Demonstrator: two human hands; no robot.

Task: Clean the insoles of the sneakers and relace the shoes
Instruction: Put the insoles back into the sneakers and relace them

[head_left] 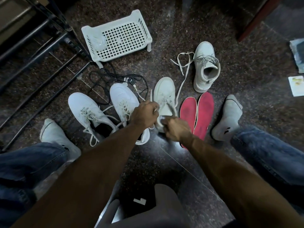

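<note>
A pale grey sneaker (165, 94) stands on the dark floor in the middle. My left hand (144, 113) pinches its lace over the eyelets; the lace (182, 79) runs up and loops toward the far shoe. My right hand (176, 130) grips the sneaker's heel collar. Its mate (205, 66) stands apart at the upper right, laced, mouth open. Two red insoles (196, 116) lie side by side right of the held shoe. A white pair, left shoe (85, 109) and right shoe (123, 99), sits to the left with loose laces.
A white perforated plastic rack (118, 37) stands behind the shoes, a crumpled clear bag on it. Black cable (105, 76) coils on the floor. A black metal frame (41, 51) runs along the left. My socked feet (227, 116) flank the shoes. Papers (296, 86) lie far right.
</note>
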